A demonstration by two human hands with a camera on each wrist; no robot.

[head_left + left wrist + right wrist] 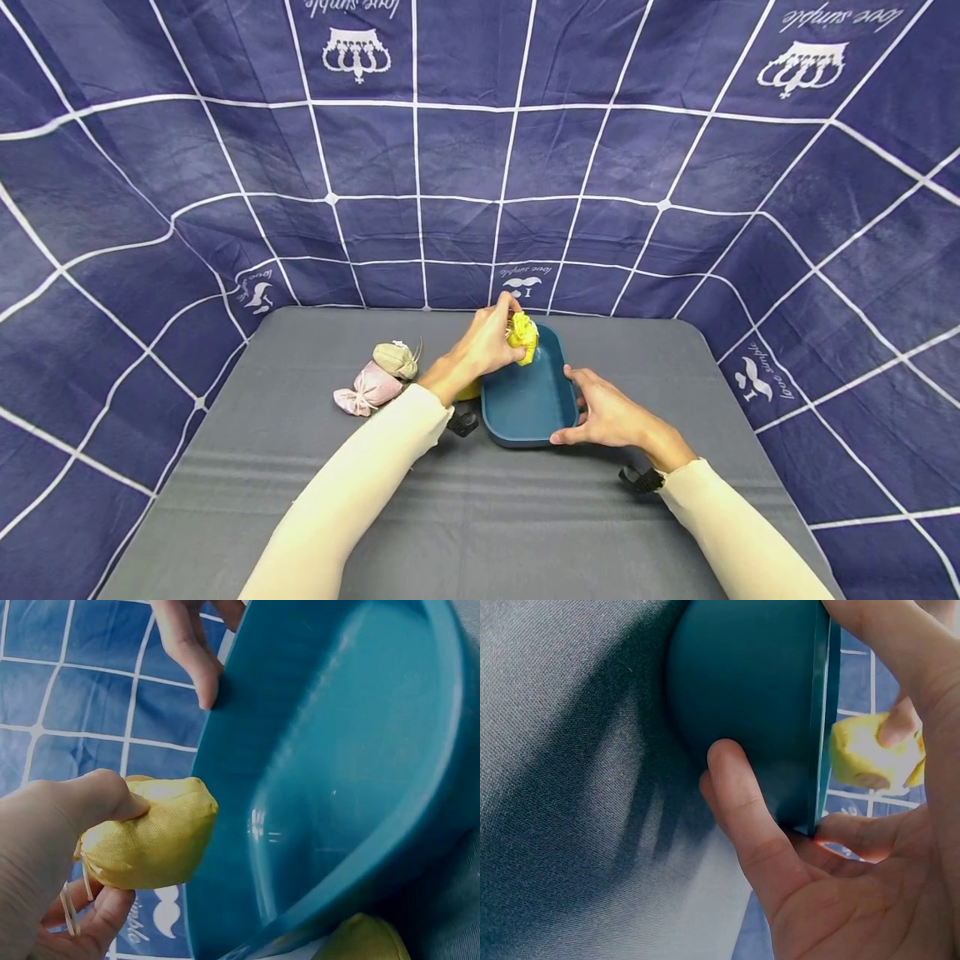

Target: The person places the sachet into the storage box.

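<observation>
Yellow pouch (pixel 524 337) is shown in the head view held by the left hand (pixel 489 340) above the far left part of a blue tub (pixel 528 408), not set down in it. It is pinched between the thumb and the fingers. The right hand (pixel 609 410) is spread along the tub's right side and near corner, by which the tub seems to be steadied on the grey worktop (pixel 465 517). To the left, a pink pouch (pixel 377 385) and a beige pouch (pixel 393 360) are laid side by side; a second yellow item (pixel 468 390) is partly hidden by the left forearm.

In the left wrist view, the pouch is gripped with the thumb on top and fingers below, its pale strings (pixel 69 906) hanging by the fingers. The tub's interior is seen bare in its visible part, and the second yellow item is glimpsed outside the wall.

In the right wrist view, the outer wall is touched by extended fingers, and the pouch is seen beyond the rim. The step in hand is judged to be the placing of this pouch in the tub. For the next move, it would need to be lowered inside the rim and released, with the tub kept steady.
</observation>
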